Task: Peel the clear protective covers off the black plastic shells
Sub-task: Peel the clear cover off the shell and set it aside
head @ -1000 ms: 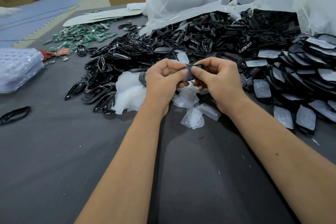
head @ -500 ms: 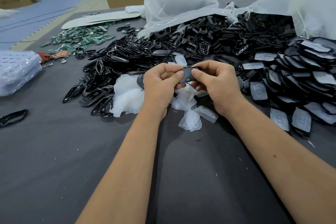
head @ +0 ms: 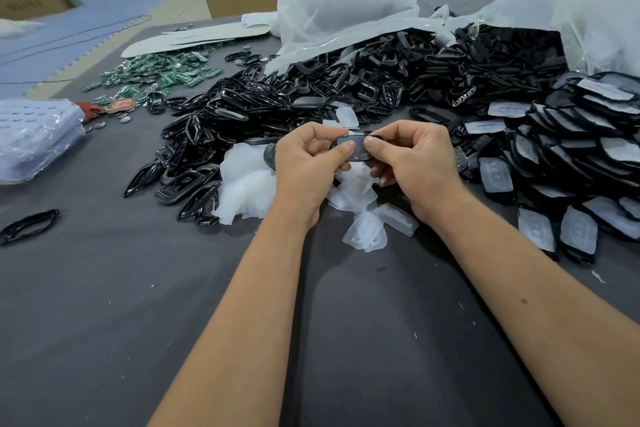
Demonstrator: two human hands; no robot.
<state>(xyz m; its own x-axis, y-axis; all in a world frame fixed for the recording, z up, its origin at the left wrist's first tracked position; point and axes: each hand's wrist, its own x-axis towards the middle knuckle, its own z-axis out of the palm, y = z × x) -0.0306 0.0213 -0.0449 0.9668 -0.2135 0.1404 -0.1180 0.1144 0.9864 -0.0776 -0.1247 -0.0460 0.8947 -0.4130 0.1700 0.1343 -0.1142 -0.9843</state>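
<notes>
Both hands up over the counter [head: 104, 322]: left hand [head: 304, 163] & right hand [head: 415, 160] pinch one black shell [head: 358, 149], clear cover [head: 349, 142] on top, just above the peeled-cover heap [head: 249, 184]; risk: thumbnail slips off the edge, film tears or shell drops into the heap.

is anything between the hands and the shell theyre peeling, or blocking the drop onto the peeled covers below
Nothing visible. Both the left hand and the right hand already pinch the black shell directly, thumbs on its clear cover. The peeled covers lie on the table right beneath the hands, with only open air between.
</notes>
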